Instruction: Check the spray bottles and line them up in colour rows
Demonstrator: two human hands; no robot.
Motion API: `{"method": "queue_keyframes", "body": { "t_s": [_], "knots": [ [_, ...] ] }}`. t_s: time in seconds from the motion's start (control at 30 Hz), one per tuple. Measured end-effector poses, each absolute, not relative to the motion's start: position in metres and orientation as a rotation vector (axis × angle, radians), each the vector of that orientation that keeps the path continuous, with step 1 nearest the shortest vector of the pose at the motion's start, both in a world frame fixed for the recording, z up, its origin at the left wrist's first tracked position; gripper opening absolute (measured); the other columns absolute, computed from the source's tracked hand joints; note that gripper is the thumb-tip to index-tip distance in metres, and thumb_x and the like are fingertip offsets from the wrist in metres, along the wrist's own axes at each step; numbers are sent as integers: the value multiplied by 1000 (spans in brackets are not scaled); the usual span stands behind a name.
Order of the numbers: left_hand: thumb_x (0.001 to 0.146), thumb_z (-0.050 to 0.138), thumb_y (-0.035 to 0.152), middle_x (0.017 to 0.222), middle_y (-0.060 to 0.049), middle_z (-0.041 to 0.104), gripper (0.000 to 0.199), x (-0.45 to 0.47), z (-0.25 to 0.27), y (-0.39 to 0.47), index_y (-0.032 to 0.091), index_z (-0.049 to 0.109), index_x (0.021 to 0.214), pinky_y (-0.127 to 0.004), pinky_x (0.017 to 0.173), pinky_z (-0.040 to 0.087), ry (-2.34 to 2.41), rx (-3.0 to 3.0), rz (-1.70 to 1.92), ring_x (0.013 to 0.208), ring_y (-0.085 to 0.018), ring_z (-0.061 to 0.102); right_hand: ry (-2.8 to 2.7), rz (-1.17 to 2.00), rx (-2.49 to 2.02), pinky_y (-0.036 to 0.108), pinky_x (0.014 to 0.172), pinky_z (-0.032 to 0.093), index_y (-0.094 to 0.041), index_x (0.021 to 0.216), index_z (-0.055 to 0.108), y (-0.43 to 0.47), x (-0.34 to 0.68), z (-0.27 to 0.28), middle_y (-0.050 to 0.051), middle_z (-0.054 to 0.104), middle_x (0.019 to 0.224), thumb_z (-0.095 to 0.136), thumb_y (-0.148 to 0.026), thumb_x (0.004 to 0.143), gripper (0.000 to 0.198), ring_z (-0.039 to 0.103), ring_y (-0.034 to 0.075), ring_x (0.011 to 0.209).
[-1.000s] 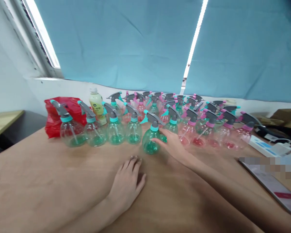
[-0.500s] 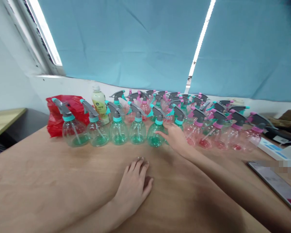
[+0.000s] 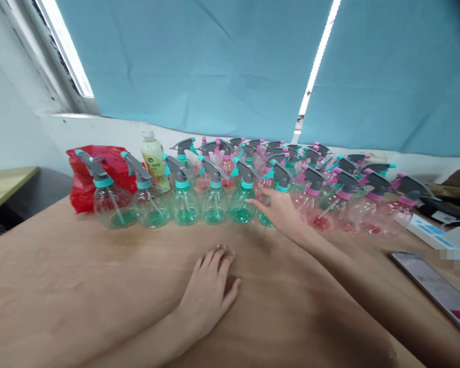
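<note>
My left hand (image 3: 209,283) lies palm down on the wooden table (image 3: 111,291), fingers stretched out, holding nothing. Farther forward, my right hand (image 3: 278,207) is open beside a green-tinted spray bottle (image 3: 242,207) with a turquoise collar and grey trigger head. Its thumb points at that bottle's right side; whether it touches cannot be told. Behind the same hand, another green spray bottle (image 3: 282,176) is partly covered. Several green spray bottles stand upright in the front row to the left, with a little green liquid inside. Pink spray bottles (image 3: 341,202) continue the row on the right.
More pink and green spray bottles crowd behind the front row. A red plastic bag (image 3: 80,179) and a capped drink bottle (image 3: 153,158) stand at the left. On the right lie a phone-like device (image 3: 433,286), a white-and-blue box (image 3: 431,232) and dark items.
My right hand has shifted slightly right, away from the green spray bottle at its thumb. The view has tilted a little. My left hand stays in place on the table.
</note>
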State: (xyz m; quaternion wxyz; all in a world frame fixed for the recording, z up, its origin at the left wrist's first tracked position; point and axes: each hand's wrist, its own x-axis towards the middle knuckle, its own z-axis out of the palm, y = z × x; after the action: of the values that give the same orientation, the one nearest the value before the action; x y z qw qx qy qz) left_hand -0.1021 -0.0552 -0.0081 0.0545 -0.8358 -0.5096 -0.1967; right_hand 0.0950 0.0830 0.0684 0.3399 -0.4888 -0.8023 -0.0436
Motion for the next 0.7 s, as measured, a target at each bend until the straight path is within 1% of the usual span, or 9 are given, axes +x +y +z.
{"method": "queue_keyframes", "body": {
  "t_s": [0.07, 0.1, 0.13, 0.17, 0.27, 0.37, 0.53, 0.63, 0.7],
  "knots": [
    [92, 47, 29, 130, -16, 57, 37, -103, -9, -55, 14, 51, 126, -48, 95, 44, -1540, -2529, -608, 121, -33, 51, -1980, -82, -1209, 33, 69, 50, -17, 101, 70, 71, 111, 73, 9, 75, 95, 61, -40, 86, 29, 69, 21, 69],
    [92, 47, 30, 129, -16, 57, 37, -103, -10, -54, 13, 51, 126, -48, 94, 44, -1535, -2526, -617, 121, -33, 51, -1917, -61, -1207, 33, 69, 51, -18, 101, 71, 66, 120, 74, 8, 75, 98, 61, -40, 86, 28, 68, 19, 65],
    [93, 46, 31, 129, -16, 57, 37, -104, -11, -54, 13, 51, 126, -48, 94, 44, -1529, -2522, -628, 120, -33, 52, -1856, -44, -1229, 33, 66, 51, -19, 99, 72, 61, 129, 76, 7, 76, 93, 61, -40, 86, 27, 67, 18, 62],
    [93, 46, 32, 129, -16, 57, 38, -104, -12, -53, 14, 52, 126, -48, 94, 44, -1526, -2519, -639, 120, -33, 52, -1815, -26, -1254, 32, 65, 52, -19, 97, 72, 57, 138, 77, 6, 76, 90, 60, -39, 86, 26, 68, 19, 63],
    [94, 45, 33, 129, -14, 57, 37, -104, -13, -51, 16, 52, 126, -47, 94, 44, -1525, -2513, -654, 121, -32, 52, -1738, 3, -1328, 33, 69, 52, -17, 94, 72, 52, 159, 76, 7, 76, 89, 61, -42, 85, 29, 71, 22, 75],
    [94, 46, 32, 129, -15, 57, 38, -101, -13, -49, 14, 52, 126, -48, 95, 43, -1520, -2524, -634, 121, -32, 51, -1717, 30, -1377, 37, 76, 52, -15, 102, 70, 55, 165, 73, 11, 75, 98, 62, -45, 82, 37, 71, 25, 84],
    [93, 46, 32, 130, -14, 56, 37, -95, -11, -47, 16, 51, 127, -46, 95, 44, -1531, -2549, -619, 120, -31, 52, -1749, 35, -1531, 43, 82, 50, -9, 126, 59, 68, 151, 67, 14, 74, 98, 62, -52, 80, 63, 69, 33, 93],
    [94, 46, 30, 130, -14, 56, 36, -91, -9, -46, 17, 50, 127, -46, 95, 44, -1534, -2579, -630, 119, -30, 53, -1789, 7, -1603, 44, 81, 49, -11, 130, 55, 77, 143, 64, 18, 71, 111, 60, -56, 81, 67, 65, 37, 105],
    [93, 47, 29, 130, -14, 56, 36, -87, -7, -45, 17, 50, 126, -47, 94, 44, -1539, -2596, -631, 118, -31, 53, -1820, 8, -1629, 44, 79, 49, -11, 129, 55, 81, 140, 62, 18, 70, 113, 58, -56, 82, 65, 64, 38, 106]
  ]
}}
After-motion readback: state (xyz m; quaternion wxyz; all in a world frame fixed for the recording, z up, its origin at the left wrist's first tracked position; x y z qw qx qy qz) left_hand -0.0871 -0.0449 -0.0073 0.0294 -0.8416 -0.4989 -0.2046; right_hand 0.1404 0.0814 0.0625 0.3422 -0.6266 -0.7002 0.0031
